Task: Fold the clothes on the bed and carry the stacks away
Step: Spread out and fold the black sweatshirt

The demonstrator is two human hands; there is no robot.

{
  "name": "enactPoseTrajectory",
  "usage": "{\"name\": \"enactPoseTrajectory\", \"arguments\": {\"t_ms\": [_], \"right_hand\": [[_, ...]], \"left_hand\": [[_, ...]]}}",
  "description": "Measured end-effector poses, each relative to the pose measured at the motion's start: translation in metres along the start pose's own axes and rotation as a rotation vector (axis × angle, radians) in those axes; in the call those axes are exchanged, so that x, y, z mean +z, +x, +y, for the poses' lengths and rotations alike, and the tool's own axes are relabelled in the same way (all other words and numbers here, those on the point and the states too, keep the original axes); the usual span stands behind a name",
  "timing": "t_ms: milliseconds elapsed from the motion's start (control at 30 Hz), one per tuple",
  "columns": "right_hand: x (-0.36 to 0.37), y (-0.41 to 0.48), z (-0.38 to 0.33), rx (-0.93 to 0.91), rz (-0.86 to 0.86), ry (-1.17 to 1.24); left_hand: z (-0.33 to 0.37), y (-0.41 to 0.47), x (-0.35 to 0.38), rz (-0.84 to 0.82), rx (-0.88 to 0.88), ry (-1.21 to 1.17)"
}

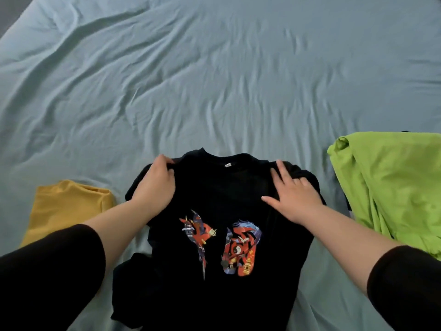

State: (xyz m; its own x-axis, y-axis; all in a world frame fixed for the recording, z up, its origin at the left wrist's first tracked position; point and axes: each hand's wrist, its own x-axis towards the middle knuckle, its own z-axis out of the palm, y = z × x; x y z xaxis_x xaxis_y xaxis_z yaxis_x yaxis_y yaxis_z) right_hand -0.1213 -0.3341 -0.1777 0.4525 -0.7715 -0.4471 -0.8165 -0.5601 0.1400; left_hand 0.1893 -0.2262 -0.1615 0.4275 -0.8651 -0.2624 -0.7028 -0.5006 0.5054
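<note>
A black T-shirt (214, 206) lies face up on the bed (214, 80), at the middle of its near edge, collar pointing away. Its chest carries a red-and-blue bird and tiger print, and a small white tag shows inside the collar. A folded yellow garment (66, 206) lies just beside it towards the near left. A crumpled lime-green garment (393, 182) sits at the bed's right edge.
</note>
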Motion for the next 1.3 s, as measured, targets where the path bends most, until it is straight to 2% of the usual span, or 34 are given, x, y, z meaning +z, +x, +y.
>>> {"name": "enactPoseTrajectory", "arguments": {"t_ms": [67,133,267,333,433,533,600,667,800,1000,1133,1300], "right_hand": [[-0.014,0.013,0.019,0.036,0.032,-0.11],[-0.038,0.033,0.04,0.069,0.071,-0.177],[-0.098,0.079,0.063,0.129,0.192,-0.173],[-0.115,0.091,0.055,0.146,0.226,-0.088],[-0.109,0.08,0.01,0.161,0.227,0.129],[-0.064,0.039,-0.062,0.075,0.11,0.321],[-0.028,0.014,-0.095,-0.01,-0.058,0.36],[-0.001,0.012,-0.098,-0.022,-0.192,0.333],[0.013,0.042,-0.088,0.01,-0.278,0.232],[0.015,0.037,-0.097,0.049,-0.2,0.183],[0.008,0.001,-0.123,0.111,-0.199,0.219],[0.017,-0.08,-0.16,0.0,-0.291,0.259]], "left_hand": [[-0.006,0.011,-0.01,-0.075,0.259,0.472],[-0.004,0.033,-0.027,-0.031,0.402,0.787],[0.018,0.092,-0.067,0.069,0.395,0.942],[0.029,0.104,-0.073,0.053,0.316,0.894],[0.041,0.073,-0.045,-0.007,0.195,0.619],[0.034,0.003,0.017,-0.125,0.081,0.378],[0.012,-0.032,0.046,-0.225,0.013,0.36],[-0.012,-0.034,0.057,-0.3,-0.003,0.424],[-0.032,-0.004,0.064,-0.391,-0.005,0.511],[-0.032,-0.016,0.063,-0.304,0.075,0.485],[-0.045,-0.069,0.055,-0.261,0.121,0.407],[-0.077,-0.166,0.043,-0.245,-0.044,0.35]]}}
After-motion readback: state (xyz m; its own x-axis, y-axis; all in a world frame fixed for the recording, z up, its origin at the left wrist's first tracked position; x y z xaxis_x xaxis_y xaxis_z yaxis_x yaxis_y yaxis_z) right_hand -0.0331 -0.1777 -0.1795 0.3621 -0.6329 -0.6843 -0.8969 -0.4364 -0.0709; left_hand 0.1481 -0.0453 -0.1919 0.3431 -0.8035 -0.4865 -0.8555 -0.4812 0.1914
